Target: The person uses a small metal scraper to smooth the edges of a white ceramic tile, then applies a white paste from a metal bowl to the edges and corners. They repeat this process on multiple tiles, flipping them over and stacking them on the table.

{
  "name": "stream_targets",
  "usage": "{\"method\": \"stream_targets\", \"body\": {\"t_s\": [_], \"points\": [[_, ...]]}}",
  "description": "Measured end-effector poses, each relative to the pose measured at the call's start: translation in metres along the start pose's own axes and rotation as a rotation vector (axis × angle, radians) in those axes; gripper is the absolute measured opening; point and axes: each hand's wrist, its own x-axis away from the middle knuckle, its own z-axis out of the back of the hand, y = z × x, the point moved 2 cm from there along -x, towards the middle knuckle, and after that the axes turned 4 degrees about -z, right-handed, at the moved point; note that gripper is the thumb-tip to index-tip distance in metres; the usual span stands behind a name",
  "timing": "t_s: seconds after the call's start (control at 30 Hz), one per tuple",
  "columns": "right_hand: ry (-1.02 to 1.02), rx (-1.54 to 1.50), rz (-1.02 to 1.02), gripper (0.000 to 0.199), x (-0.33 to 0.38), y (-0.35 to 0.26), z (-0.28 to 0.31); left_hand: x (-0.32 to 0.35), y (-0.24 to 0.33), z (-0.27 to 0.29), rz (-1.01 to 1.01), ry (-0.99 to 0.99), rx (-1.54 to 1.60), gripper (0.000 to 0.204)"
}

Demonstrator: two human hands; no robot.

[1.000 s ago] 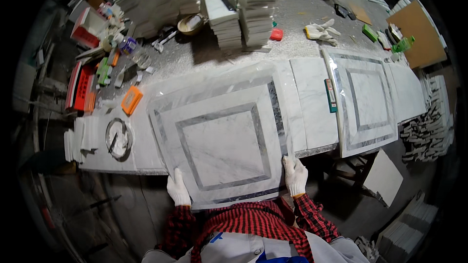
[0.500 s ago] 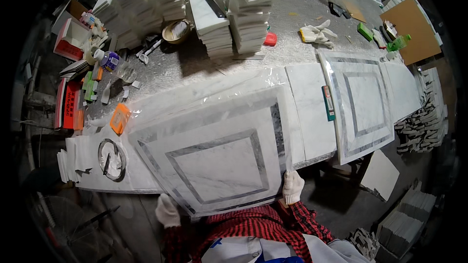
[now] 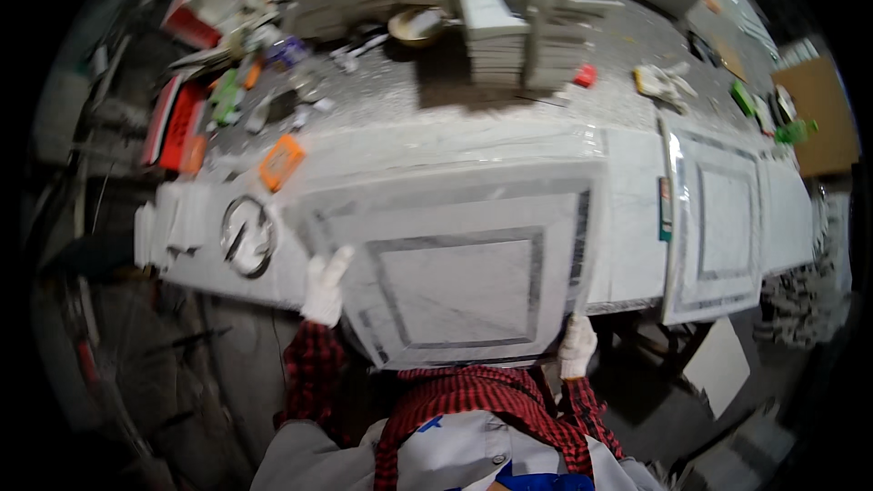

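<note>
Gloved left hand (image 3: 325, 287) and right hand (image 3: 576, 347) clasp the slab (image 3: 455, 277) at lower centre, its near edge toward the person.

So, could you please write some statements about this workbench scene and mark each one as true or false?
1. Both hands wear white gloves. True: the left hand and the right hand are gloved.
2. The hands grip the square marble panel at its near corners. True.
3. The panel is plain white, with no pattern. False: grey bands form a frame on it.
4. The orange block lies to the right of the panel. False: it lies to the left, beyond the panel's far left corner.
5. Stacks of white tiles stand at the far side of the table. True.
6. The person's sleeves are plain blue. False: they are red and black checked.
</note>
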Motion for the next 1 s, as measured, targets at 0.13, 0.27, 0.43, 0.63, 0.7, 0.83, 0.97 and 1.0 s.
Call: {"method": "stream_targets", "body": {"t_s": [0.13, 0.27, 0.43, 0.63, 0.7, 0.83, 0.97, 1.0], "points": [[0.127, -0.003, 0.149, 0.05, 0.004, 0.025, -0.002, 0.008, 0.061, -0.03, -0.055, -0.031, 0.241, 0.05], [0.002, -0.111, -0.121, 0.064, 0.012, 0.025, 0.02, 0.021, 0.076, -0.038, -0.095, -0.046, 0.368, 0.054], [0.121, -0.213, -0.164, 0.064, 0.001, 0.086, 0.013, 0.018, 0.076, -0.041, -0.044, -0.176, 0.435, 0.053], [-0.025, -0.336, -0.433, 0.067, 0.009, 0.038, 0.01, 0.001, 0.063, -0.058, -0.168, -0.171, 0.466, 0.051], [-0.075, -0.238, -0.462, 0.07, 0.011, 0.042, 0.01, 0.0, 0.06, -0.06, -0.134, -0.158, 0.459, 0.05], [-0.131, -0.201, -0.493, 0.07, 0.014, 0.037, 0.014, -0.009, 0.053, -0.061, -0.11, -0.181, 0.362, 0.052], [-0.031, -0.293, -0.468, 0.07, 0.016, 0.042, 0.006, -0.019, 0.061, -0.053, -0.156, -0.275, 0.315, 0.057], [0.019, -0.316, -0.474, 0.07, 0.021, 0.043, 0.005, -0.025, 0.07, -0.05, -0.168, -0.314, 0.285, 0.058]]}}
